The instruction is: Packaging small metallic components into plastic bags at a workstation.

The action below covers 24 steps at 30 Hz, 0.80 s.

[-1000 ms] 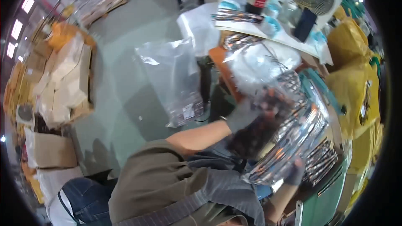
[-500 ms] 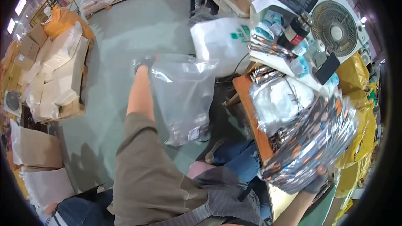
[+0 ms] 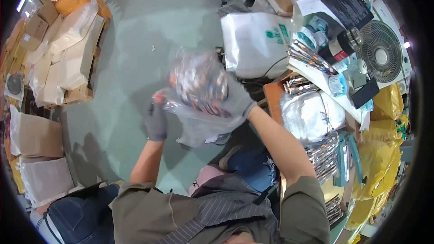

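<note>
In front of me hangs a large clear plastic bag (image 3: 192, 131) with a white label near its bottom. My left hand (image 3: 156, 118), in a grey glove with bare fingertips, is closed on the bag's left rim. At the bag's mouth is a bundle of shiny patterned packets (image 3: 199, 81), dark with orange and white, blurred by motion. My right hand (image 3: 237, 100), also gloved, grips the bundle at its right side. How much of the bundle lies inside the bag is hard to tell.
To the right, a workbench (image 3: 272, 101) carries a silvery plastic pack (image 3: 312, 110), more patterned packets (image 3: 323, 156), tape rolls, a dark bottle (image 3: 341, 47) and a fan (image 3: 380, 52). A white sack (image 3: 255, 40) stands beyond the bag. Wrapped cartons (image 3: 68, 72) sit on a pallet at left.
My right hand has brought the packet bundle from the bench at right over to the bag's mouth. The left hand still holds the bag's rim, now nearer to me.
</note>
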Tool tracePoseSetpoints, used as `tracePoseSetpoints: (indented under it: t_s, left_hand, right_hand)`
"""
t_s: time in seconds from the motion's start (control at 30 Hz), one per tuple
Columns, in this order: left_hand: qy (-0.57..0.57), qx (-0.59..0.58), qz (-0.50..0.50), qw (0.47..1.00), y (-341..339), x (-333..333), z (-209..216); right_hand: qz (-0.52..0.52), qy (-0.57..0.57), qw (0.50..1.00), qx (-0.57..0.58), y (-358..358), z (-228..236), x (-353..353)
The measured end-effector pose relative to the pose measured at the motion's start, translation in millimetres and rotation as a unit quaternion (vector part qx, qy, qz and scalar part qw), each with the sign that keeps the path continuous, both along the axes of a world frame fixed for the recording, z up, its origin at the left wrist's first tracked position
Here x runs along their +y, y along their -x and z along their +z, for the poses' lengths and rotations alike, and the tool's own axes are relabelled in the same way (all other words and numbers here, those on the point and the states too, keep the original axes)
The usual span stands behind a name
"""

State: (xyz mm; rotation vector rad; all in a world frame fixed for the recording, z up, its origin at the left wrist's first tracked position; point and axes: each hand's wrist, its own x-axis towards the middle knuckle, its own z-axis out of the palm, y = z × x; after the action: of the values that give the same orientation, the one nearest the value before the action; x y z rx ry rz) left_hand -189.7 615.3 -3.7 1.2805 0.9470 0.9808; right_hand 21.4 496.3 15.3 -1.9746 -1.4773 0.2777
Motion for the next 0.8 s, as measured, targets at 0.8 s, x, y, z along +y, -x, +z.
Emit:
tracePoseSetpoints:
  t_s: [0.8]
  left_hand:
    - [0.136, -0.081, -0.082, 0.984, 43, -78, 34]
  right_hand:
    - [0.033, 0.135, 0.918, 0.370, 14, -128, -160]
